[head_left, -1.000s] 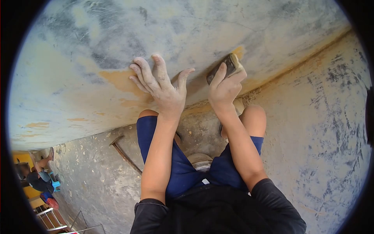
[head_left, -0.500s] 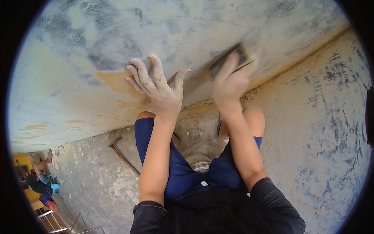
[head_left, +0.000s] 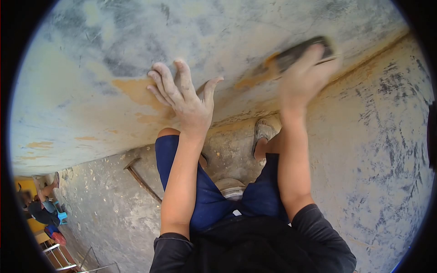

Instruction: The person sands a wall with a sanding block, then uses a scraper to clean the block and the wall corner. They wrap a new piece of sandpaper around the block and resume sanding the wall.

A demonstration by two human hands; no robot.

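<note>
A large curved surface point(head_left: 136, 50), dusty grey and pale with orange-brown patches, fills the upper part of the view. My left hand point(head_left: 184, 98) rests flat on it, fingers spread, next to an orange patch point(head_left: 134, 88). My right hand point(head_left: 305, 75), blurred by motion, grips a dark sanding block point(head_left: 300, 52) pressed against the surface near its lower edge. Both hands are coated in pale dust. My knees in blue shorts are below.
A dusty concrete floor point(head_left: 378, 150) lies beneath. A rusty metal bar point(head_left: 141, 179) lies on it at the left. A round pale object point(head_left: 230, 186) sits between my legs. Another person point(head_left: 43, 209) crouches at far lower left by a metal rack point(head_left: 59, 257).
My right hand has slid the sanding block up and to the right along the surface. My left hand has stayed in place.
</note>
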